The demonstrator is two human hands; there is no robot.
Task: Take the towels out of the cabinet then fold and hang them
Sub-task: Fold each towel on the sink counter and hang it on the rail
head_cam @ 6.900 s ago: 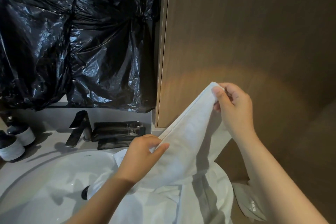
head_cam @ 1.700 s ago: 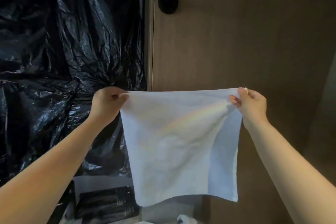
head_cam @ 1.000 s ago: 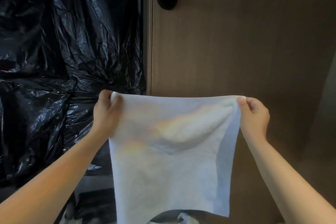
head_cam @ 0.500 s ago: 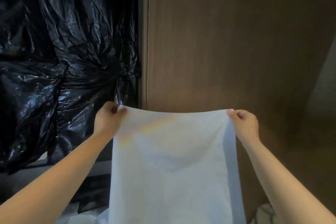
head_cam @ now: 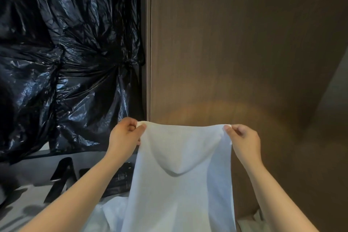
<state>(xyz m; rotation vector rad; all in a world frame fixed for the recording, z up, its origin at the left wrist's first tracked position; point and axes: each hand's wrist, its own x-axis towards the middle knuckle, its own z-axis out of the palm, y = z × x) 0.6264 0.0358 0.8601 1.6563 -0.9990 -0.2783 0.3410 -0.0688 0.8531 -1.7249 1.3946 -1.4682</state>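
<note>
A person holds a white towel (head_cam: 180, 184) up by its two top corners before a brown wood-grain cabinet panel (head_cam: 235, 52), which fills the frame from 12 o'clock round to 4 o'clock. The left hand (head_cam: 125, 134), at about 8 o'clock from the frame's centre, pinches the towel's left corner between thumb and curled fingers. The right hand (head_cam: 243, 140), at about 4 o'clock, clamps the right corner the same way. The two hands are level with each other and apart, and the top edge sags slightly between them. A soft fold dips in a V below that edge. The cloth hangs straight down at 6 o'clock and runs out of the bottom of the frame, both forearms flanking it.

Crumpled black plastic sheeting (head_cam: 66, 62) covers the wall from 9 to 11 o'clock, meeting the cabinet's edge just above the left hand. At 8 o'clock a black faucet (head_cam: 61, 181) stands on a pale grey countertop (head_cam: 20, 211), with a dark flat pack (head_cam: 120, 178) just beside it, partly behind the left forearm. More white cloth (head_cam: 111, 211) lies heaped at 7 o'clock, touching the hanging towel's left side.
</note>
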